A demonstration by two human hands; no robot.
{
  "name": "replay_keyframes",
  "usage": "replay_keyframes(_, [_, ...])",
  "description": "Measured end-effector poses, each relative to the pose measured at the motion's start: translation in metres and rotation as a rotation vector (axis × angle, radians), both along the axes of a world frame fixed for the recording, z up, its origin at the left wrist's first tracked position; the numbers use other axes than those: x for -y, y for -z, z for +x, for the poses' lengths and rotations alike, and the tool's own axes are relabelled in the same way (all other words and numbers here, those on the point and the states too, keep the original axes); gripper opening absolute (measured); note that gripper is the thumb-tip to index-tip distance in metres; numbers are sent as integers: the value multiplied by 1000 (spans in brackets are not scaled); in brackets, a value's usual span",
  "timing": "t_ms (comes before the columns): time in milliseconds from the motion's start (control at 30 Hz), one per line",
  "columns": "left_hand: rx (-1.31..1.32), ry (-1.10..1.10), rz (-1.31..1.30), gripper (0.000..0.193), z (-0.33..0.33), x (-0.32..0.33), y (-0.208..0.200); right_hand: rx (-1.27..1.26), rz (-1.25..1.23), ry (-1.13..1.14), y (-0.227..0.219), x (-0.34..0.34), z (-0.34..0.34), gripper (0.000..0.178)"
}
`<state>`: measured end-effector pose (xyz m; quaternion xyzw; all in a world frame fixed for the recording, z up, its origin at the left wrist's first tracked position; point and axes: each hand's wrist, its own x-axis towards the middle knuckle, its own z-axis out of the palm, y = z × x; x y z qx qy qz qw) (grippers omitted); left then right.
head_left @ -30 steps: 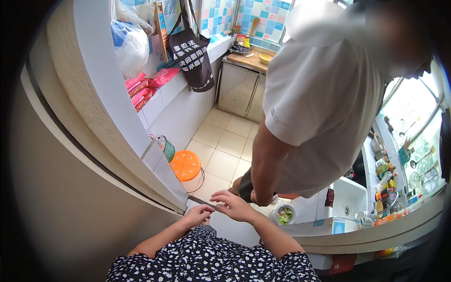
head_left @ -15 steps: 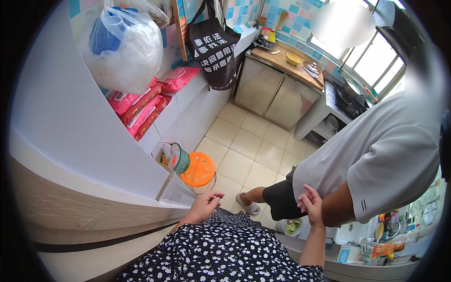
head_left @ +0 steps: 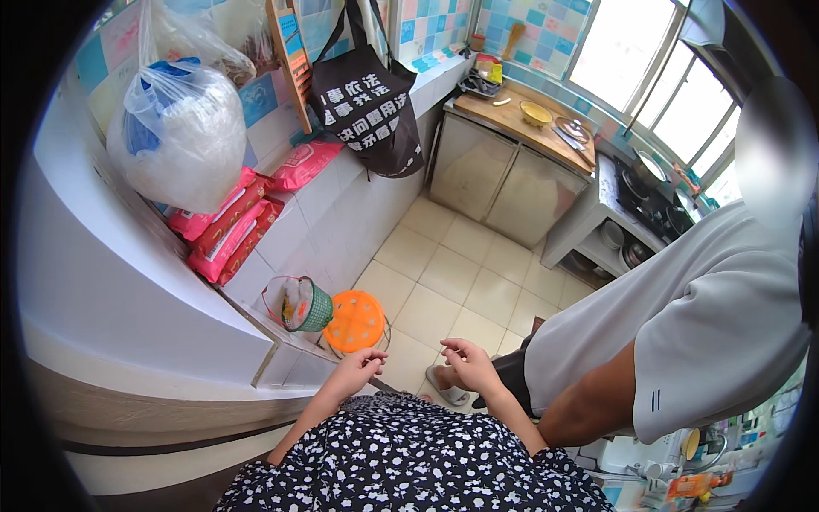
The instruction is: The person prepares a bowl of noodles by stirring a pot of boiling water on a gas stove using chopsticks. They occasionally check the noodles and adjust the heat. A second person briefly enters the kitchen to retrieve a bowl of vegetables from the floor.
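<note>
My left hand hangs just below an orange round lid with holes, its fingers loosely curled and holding nothing. My right hand is a little to the right at the same height, fingers apart and empty. Both forearms come up from my dark flowered garment. A green mesh basket with a plastic bag in it sits on the ledge beside the lid. Another person in a grey shirt stands close on my right, bent forward, their arm hanging near my right hand.
A white tiled ledge runs along the left with pink packets, a full clear plastic bag and a hanging black tote bag. A wooden-topped cabinet stands at the back, a stove under the window. Beige floor tiles lie between.
The view has swung left and down along the ledge. My hands have drawn closer together in front of me, and the other person has shifted further to the right.
</note>
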<state>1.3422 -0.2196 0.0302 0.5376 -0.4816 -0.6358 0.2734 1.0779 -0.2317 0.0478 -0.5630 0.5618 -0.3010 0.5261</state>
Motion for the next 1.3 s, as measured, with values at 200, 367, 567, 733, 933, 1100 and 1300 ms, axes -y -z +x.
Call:
replay_keyframes(200, [130, 274, -144, 28, -95, 88, 13, 139, 23, 28, -32, 21, -59, 29])
replay_keyframes(367, [153, 512, -215, 27, -172, 155, 28, 312, 35, 152, -51, 23, -117, 28])
replay_keyframes(567, [206, 858, -189, 28, -230, 252, 63, 339, 114, 353, -11, 44, -145, 28])
replay_keyframes(733, [314, 993, -181, 32, -254, 380, 66, 552, 54, 874, 26, 118, -177, 25])
replay_keyframes(933, [218, 850, -68, 24, -290, 543, 31, -218, 114, 742, 34, 266, -215, 29])
replay_keyframes(1100, [-27, 579, 178, 41, -342, 646, 30, -719, 53, 305, 26, 355, -252, 35])
replay_keyframes(1300, [-278, 249, 170, 57, -450, 795, 4, -336, 113, 409, 23, 440, -333, 31])
